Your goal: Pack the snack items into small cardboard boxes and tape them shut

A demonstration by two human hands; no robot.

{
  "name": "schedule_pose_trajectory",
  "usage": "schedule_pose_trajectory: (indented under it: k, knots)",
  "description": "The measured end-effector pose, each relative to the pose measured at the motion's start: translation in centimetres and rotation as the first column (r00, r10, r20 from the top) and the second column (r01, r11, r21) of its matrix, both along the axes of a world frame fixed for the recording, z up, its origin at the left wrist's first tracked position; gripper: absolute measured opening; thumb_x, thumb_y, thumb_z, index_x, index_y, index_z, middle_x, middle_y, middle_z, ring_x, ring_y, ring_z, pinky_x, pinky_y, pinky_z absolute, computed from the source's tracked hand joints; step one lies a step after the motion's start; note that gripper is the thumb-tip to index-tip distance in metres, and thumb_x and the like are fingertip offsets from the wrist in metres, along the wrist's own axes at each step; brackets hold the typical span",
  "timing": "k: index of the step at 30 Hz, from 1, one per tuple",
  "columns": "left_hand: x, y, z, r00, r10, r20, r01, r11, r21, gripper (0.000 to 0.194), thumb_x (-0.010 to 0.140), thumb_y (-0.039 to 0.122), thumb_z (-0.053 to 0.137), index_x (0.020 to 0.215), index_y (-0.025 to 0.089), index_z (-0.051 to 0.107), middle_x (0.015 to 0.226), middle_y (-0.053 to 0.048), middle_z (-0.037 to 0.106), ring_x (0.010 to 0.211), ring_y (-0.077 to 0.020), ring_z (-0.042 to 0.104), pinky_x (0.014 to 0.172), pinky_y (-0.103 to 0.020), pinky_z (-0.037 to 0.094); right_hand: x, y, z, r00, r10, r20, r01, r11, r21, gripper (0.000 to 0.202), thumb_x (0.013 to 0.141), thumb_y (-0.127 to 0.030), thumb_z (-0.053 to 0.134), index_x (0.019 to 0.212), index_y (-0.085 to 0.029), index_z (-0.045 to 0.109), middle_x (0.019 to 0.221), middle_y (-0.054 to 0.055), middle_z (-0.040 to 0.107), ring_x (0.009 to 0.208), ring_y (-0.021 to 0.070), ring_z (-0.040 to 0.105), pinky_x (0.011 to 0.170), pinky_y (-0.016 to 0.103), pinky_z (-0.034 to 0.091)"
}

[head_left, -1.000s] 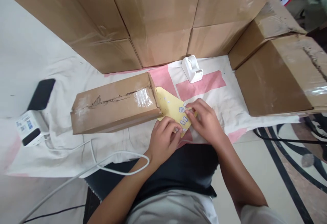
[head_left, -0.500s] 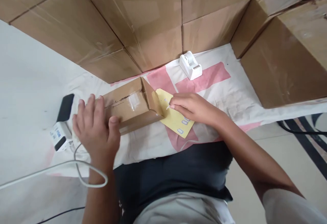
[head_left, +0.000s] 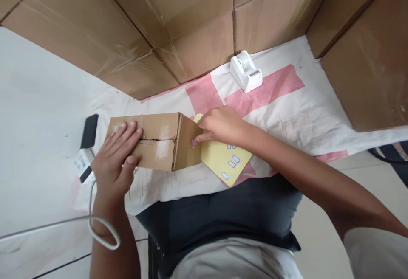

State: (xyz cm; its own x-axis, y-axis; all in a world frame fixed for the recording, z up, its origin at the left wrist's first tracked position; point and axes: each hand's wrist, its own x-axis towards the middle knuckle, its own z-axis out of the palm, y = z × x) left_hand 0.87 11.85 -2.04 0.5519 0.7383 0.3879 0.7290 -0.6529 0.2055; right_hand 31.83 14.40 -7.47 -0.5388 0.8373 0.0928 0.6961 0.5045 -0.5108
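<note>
A small brown cardboard box (head_left: 159,134) lies on the cloth, with clear tape across its top seam. My left hand (head_left: 116,158) rests on the box's left end, fingers stretched out over the top. At the box's right end face is my right hand (head_left: 216,126), its thumb and fingertips close to the cardboard with a small label at the thumb tip. Under my right hand, beside the box, lies a yellow sheet (head_left: 225,160) bearing several small blue-edged labels.
A white tape dispenser (head_left: 246,71) stands behind my right hand. Large cardboard boxes (head_left: 197,45) are stacked along the back and right. At left are a dark phone-like object (head_left: 89,130), a white device (head_left: 83,164) and a looped white cable (head_left: 105,224).
My right hand has moved left from the yellow sheet to the box's end. The box has turned, its end flap now lies closed, and my left hand rests on its top.
</note>
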Motion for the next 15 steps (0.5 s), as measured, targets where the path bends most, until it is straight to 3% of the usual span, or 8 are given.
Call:
schedule_pose_trajectory:
  k: [4, 9, 15]
  knots:
    - [-0.36, -0.06, -0.16, 1.000, 0.008, -0.002, -0.008, 1.000, -0.015, 0.046, 0.106, 0.039, 0.040, 0.150, 0.035, 0.052, 0.155, -0.002, 0.053, 0.148, -0.0292, 0.045, 0.123, -0.054, 0.034, 0.28, 0.66, -0.06, 0.993, -0.111, 0.032, 0.109, 0.992, 0.058, 0.055, 0.085, -0.070, 0.070, 0.074, -0.016, 0.070, 0.073, 0.005, 0.065, 0.067, 0.0172, 0.051, 0.061, 0.031, 0.016]
    - [-0.53, -0.09, -0.44, 1.000, 0.011, 0.006, -0.011, 1.000, -0.007, 0.046, 0.105, 0.037, 0.041, 0.150, 0.035, 0.053, 0.155, -0.001, 0.053, 0.148, -0.0289, 0.045, 0.123, -0.054, 0.034, 0.19, 0.71, -0.05, 0.999, -0.028, -0.017, 0.029, 0.999, 0.040, 0.055, 0.082, -0.069, 0.073, 0.071, -0.016, 0.066, 0.076, 0.003, 0.065, 0.067, 0.0151, 0.050, 0.061, 0.030, 0.015]
    - [-0.46, -0.09, -0.28, 1.000, 0.005, -0.004, -0.005, 1.000, -0.006, 0.046, 0.106, 0.036, 0.042, 0.150, 0.031, 0.053, 0.155, -0.002, 0.053, 0.149, -0.0279, 0.044, 0.124, -0.052, 0.033, -0.07, 0.49, 0.07, 0.995, -0.104, -0.004, 0.104, 0.991, 0.084, 0.059, 0.073, -0.072, 0.079, 0.087, -0.016, 0.065, 0.088, 0.006, 0.068, 0.073, 0.0179, 0.055, 0.061, 0.029, 0.016]
